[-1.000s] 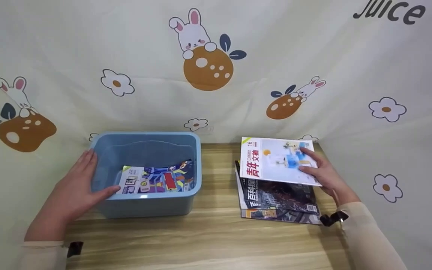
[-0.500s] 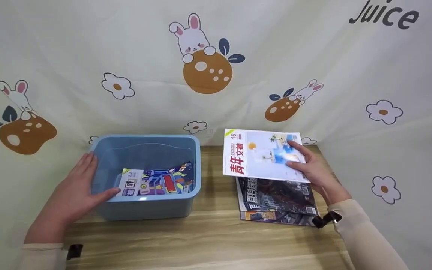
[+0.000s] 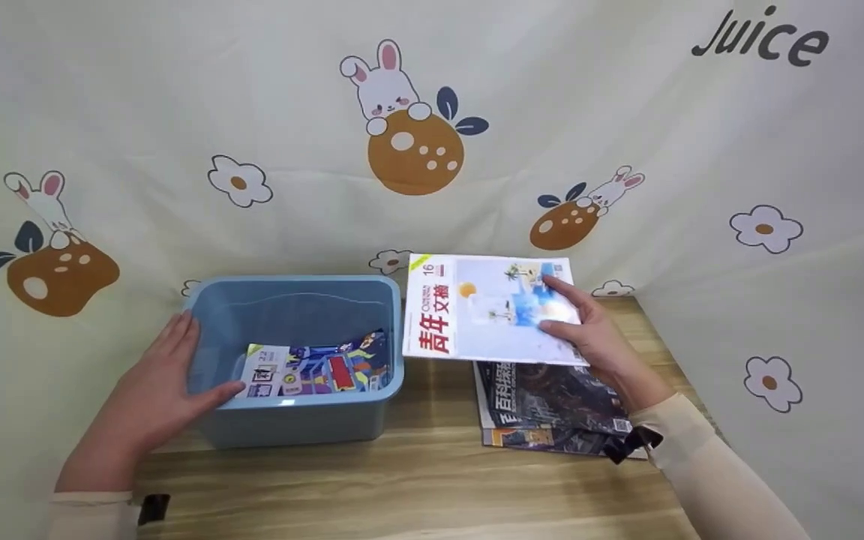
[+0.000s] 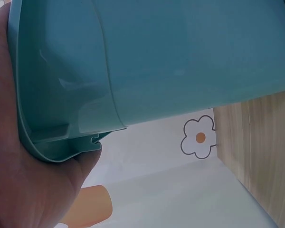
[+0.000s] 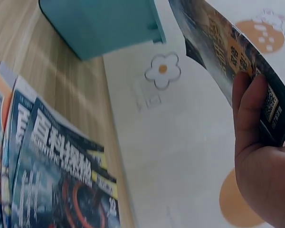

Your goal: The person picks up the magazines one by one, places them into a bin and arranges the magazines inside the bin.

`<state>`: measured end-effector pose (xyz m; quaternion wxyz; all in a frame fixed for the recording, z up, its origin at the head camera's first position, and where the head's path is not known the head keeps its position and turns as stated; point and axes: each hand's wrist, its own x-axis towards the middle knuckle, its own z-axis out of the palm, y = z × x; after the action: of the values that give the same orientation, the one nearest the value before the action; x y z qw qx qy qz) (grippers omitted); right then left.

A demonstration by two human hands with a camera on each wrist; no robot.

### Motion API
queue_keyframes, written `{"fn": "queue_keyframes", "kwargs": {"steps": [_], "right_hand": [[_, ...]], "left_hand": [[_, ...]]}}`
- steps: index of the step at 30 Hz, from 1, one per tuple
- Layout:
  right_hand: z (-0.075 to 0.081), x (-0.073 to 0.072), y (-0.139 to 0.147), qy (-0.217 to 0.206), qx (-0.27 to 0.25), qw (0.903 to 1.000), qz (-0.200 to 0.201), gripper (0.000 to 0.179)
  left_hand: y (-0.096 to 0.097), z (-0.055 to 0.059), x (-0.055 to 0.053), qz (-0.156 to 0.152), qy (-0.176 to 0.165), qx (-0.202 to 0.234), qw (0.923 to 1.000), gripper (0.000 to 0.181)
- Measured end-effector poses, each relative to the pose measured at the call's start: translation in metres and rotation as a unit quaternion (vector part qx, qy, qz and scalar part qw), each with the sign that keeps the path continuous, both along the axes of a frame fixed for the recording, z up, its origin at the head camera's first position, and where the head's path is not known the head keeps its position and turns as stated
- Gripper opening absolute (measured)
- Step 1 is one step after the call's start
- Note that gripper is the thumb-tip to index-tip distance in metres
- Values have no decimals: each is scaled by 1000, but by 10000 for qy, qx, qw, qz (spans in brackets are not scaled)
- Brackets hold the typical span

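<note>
In the head view, my left hand (image 3: 151, 397) grips the left rim of a light blue plastic bin (image 3: 297, 426), its thumb over the front corner. The left wrist view shows the palm pressed along the bin's edge (image 4: 18, 71). Magazines (image 3: 327, 371) with colourful covers lie flat inside. My right hand (image 3: 597, 337) pinches the right side of a white magazine (image 3: 492, 337) with red lettering and a beach picture. Thumb and a finger lie on top; other fingers bend against its dark back cover (image 5: 228, 52). That magazine hangs between the bin and a magazine stack, overlapping both sides' gap.
Several dark-covered magazines (image 3: 559, 405) lie in a slightly fanned pile right of the bin. Both stand on a wood-grain table (image 3: 417, 487). A pale curtain (image 3: 289, 90) printed with rabbits, oranges and flowers hangs behind and at the sides.
My right hand has carried the white magazine leftward from over the pile to beside the bin's right rim, uncovering more of the pile. The left hand stays on the bin.
</note>
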<state>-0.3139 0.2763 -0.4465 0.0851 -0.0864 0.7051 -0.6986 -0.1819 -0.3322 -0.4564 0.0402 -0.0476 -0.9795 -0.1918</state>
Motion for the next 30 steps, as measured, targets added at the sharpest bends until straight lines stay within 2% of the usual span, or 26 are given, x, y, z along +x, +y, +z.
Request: {"fn": "queue_keyframes", "kwargs": {"steps": [13,19,25,30], "right_hand": [[9,7,-50,80,103,9998,143,85],[13,10,-68,78,-11,9997,214,85],[12,13,-88,57,-102,9988,479,86],[8,15,-109,59,-282,9977,613,87]], "left_hand": [[-2,-3,-1,19,76,-53,10000,128],[-1,-2,-3,1,88,-21,10000,129],[0,-3,-5,-66,46,20,10000,128],[-1,-6,-1,-40,47,42,10000,128]]}}
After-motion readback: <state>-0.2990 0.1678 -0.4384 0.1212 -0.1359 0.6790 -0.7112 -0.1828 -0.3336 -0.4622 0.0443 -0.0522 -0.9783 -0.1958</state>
